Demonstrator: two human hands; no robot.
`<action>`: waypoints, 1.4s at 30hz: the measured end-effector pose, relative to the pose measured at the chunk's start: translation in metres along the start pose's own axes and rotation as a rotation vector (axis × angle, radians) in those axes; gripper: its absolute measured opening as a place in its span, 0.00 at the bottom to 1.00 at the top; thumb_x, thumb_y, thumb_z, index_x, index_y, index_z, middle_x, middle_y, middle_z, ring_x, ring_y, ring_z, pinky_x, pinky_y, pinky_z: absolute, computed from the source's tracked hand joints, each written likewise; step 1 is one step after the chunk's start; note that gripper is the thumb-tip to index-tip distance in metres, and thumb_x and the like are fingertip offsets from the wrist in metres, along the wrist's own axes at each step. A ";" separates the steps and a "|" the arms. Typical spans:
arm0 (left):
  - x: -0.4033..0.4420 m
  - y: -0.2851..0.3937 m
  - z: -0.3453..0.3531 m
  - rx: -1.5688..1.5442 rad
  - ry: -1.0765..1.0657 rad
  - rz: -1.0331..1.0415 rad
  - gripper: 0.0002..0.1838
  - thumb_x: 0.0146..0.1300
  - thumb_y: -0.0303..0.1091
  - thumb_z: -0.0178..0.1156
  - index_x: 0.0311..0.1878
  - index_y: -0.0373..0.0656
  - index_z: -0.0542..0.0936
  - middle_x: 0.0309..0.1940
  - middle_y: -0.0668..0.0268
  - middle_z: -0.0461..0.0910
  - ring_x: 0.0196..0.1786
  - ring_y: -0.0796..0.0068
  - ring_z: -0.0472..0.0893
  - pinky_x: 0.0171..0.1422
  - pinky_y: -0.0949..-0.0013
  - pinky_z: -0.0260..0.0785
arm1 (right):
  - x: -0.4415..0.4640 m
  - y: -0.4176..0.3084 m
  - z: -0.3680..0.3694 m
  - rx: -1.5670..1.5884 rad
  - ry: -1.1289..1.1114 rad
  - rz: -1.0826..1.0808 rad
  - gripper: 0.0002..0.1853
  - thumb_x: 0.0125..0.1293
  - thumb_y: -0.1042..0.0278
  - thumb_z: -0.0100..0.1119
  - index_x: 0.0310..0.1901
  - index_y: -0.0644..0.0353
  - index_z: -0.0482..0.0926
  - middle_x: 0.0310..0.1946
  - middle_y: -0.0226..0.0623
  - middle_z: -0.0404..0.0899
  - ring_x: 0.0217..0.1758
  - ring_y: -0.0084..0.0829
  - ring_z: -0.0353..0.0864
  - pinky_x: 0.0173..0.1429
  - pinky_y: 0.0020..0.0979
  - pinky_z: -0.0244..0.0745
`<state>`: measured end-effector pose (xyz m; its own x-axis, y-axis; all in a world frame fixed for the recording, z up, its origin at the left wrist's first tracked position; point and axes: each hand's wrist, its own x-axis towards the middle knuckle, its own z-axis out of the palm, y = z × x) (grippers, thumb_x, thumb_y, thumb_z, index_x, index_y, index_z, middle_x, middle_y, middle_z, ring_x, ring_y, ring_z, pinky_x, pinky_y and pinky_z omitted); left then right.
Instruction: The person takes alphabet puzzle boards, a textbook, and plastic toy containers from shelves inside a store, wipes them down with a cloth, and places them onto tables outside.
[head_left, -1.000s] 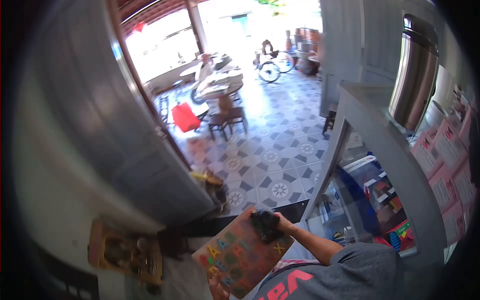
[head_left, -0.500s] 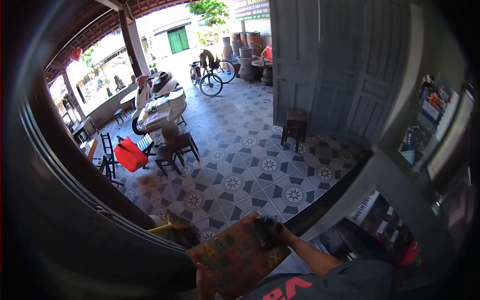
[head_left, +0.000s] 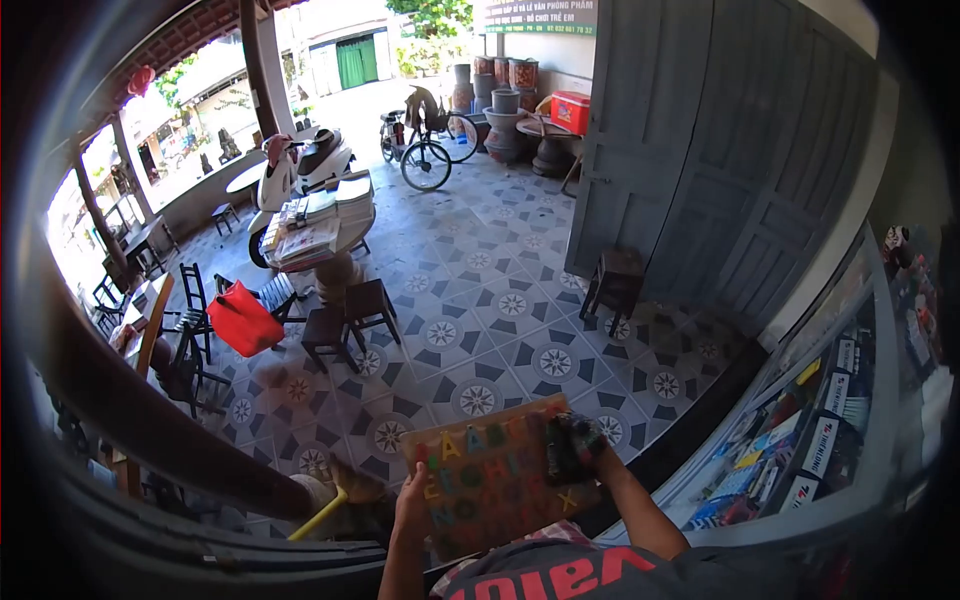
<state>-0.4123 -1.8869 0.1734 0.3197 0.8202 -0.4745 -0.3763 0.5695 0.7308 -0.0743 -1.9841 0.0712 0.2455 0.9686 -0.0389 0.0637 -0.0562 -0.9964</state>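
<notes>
A red bag [head_left: 245, 319] shows beyond and left of the grip. The left hand [head_left: 411, 508] is closed on the left edge of the letter board [head_left: 490, 482], which lies between both hands. Over its right side, the right hand [head_left: 609, 467] clasps a dark thing [head_left: 572, 450], too shadowed to name; farther right stands a glass case [head_left: 770, 470].

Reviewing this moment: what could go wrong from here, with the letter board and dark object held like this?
The dark object in the right hand overlaps the letter board, so it might slip or knock against it. The left hand holds the board's opposite edge; if that grip loosens, the board could tilt. The coloured letters, such as the yellow X, might drop if loose; whether they are fixed cannot be told.
</notes>
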 end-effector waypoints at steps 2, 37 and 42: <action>0.047 0.014 0.008 0.013 -0.035 -0.036 0.24 0.70 0.51 0.53 0.58 0.42 0.71 0.45 0.62 0.79 0.42 0.71 0.82 0.44 0.65 0.77 | 0.023 0.013 -0.008 0.008 0.025 -0.018 0.30 0.63 0.68 0.61 0.65 0.61 0.64 0.64 0.34 0.68 0.63 0.27 0.70 0.67 0.31 0.65; 0.997 0.443 0.117 -0.043 -0.593 -0.070 0.41 0.65 0.71 0.41 0.62 0.42 0.69 0.53 0.62 0.75 0.54 0.72 0.76 0.56 0.64 0.71 | 1.067 0.014 -0.025 -1.199 0.094 -0.617 0.27 0.69 0.63 0.49 0.67 0.63 0.60 0.65 0.44 0.63 0.69 0.37 0.62 0.71 0.36 0.57; 1.178 0.539 0.165 0.076 -0.992 -0.368 0.47 0.63 0.75 0.36 0.66 0.39 0.66 0.56 0.56 0.75 0.57 0.68 0.76 0.60 0.62 0.70 | 1.227 0.016 -0.023 -0.951 0.149 -0.401 0.23 0.72 0.61 0.48 0.65 0.61 0.63 0.61 0.42 0.67 0.63 0.35 0.68 0.66 0.35 0.64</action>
<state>-0.0951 -0.6228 0.0891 0.9825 0.1658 -0.0851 -0.0671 0.7404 0.6688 0.2501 -0.8019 0.0088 0.1512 0.9222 0.3560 0.8867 0.0327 -0.4612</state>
